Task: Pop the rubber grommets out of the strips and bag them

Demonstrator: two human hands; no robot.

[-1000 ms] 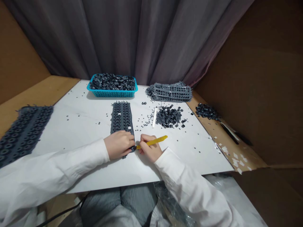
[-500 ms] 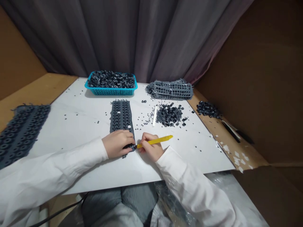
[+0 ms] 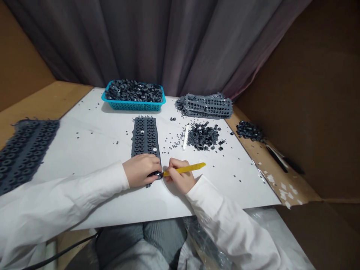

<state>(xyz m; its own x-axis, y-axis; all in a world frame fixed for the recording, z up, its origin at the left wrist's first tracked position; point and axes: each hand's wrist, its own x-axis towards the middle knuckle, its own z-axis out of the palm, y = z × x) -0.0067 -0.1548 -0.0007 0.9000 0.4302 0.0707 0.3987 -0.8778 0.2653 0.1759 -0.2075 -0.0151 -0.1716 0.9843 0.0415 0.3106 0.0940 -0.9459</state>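
Note:
A dark grey moulded rubber sheet [image 3: 145, 135] with rows of small rings lies lengthwise in front of me, with two white dots on it. My left hand [image 3: 142, 169] rests over its near end, fingers curled and gripping there; a dark ring part shows at the fingertips. My right hand [image 3: 180, 175] is closed round a slim yellow pen-like tool [image 3: 191, 167]. Its dark tip points left and meets the sheet's near end by the left fingertips. Exactly what the tip touches is hidden.
A blue basket [image 3: 135, 106] full of small dark rings stands at the back. Stacked sheets [image 3: 208, 106] lie back right, above a pile of loose pieces [image 3: 204, 135] beside a white stick [image 3: 186, 137]. Another ringed sheet [image 3: 25, 150] is at left. Dark-handled tools [image 3: 277, 159] lie at right.
The view has shifted slightly. Both hands keep nearly the same hold and place at the sheet's near end.

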